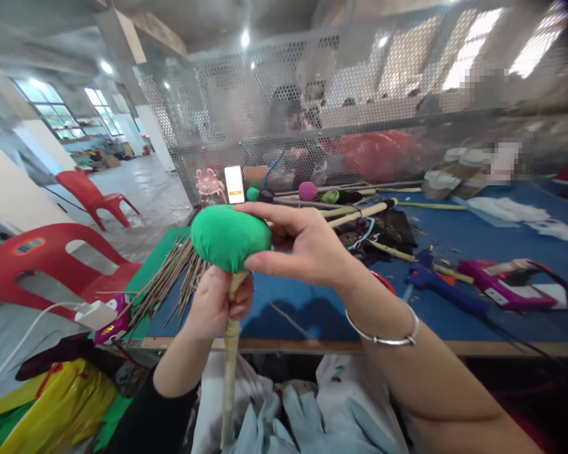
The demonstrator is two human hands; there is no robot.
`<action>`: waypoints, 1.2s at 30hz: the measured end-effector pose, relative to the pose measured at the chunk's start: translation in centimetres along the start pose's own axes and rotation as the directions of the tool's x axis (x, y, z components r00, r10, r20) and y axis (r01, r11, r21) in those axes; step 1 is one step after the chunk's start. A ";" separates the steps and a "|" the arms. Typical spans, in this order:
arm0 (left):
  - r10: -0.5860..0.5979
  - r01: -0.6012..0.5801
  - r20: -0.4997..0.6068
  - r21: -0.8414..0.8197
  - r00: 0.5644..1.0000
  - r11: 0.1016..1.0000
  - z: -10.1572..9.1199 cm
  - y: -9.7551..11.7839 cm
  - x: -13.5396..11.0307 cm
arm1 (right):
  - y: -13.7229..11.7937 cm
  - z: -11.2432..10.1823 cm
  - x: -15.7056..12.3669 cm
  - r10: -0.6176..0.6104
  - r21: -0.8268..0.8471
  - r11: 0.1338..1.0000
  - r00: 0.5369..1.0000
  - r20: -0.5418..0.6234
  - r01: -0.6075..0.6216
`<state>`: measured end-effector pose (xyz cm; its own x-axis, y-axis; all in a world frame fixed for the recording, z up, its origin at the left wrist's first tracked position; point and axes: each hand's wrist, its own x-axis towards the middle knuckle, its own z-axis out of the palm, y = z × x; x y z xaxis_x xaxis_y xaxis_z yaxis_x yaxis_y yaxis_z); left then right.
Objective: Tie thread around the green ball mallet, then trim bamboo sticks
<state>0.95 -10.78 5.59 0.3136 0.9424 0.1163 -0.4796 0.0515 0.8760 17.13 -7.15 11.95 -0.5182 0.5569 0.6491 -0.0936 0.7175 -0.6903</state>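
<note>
A bulging green cloth-covered head (230, 234) tops a pale wooden stick (230, 372), which stands nearly upright in front of me. My left hand (215, 299) is wrapped round the stick just under the head. At the head's right side, my right hand (307, 243) has its thumb low and its fingers on the far upper side, gripping the cloth. Some of the right fingers are hidden behind the head. Thin brown sticks (175, 277) lie in a loose bundle on the table behind my left hand.
On the blue table (284, 315) lie a blue glue gun (445, 290), a purple-and-white power strip (511, 290) and stray sticks. A lit phone (234, 184) leans by a perforated metal screen (246, 94). Red chairs (52, 252) stand left. A person (293, 139) sits behind the screen.
</note>
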 end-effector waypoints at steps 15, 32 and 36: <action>-0.200 0.211 0.211 -0.029 0.957 0.977 2.2 -3.5 1.5 | -4.0 -5.8 2.3 0.378 -0.465 0.861 0.870 0.316 -0.205; -0.118 0.145 0.230 -0.105 0.966 0.984 0.7 -2.8 0.4 | -2.7 -1.7 -0.8 0.029 -0.271 0.962 0.999 -0.024 -0.034; -0.132 0.147 0.188 -0.067 0.973 0.987 0.8 -1.8 0.6 | -2.0 -1.8 -1.1 0.053 -0.234 0.970 0.998 -0.040 -0.061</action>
<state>2.61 -10.57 4.48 0.5222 0.8485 0.0855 -0.4824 0.2112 0.8501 19.36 -8.42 13.19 -0.4885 0.6105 0.6234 0.1395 0.7599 -0.6349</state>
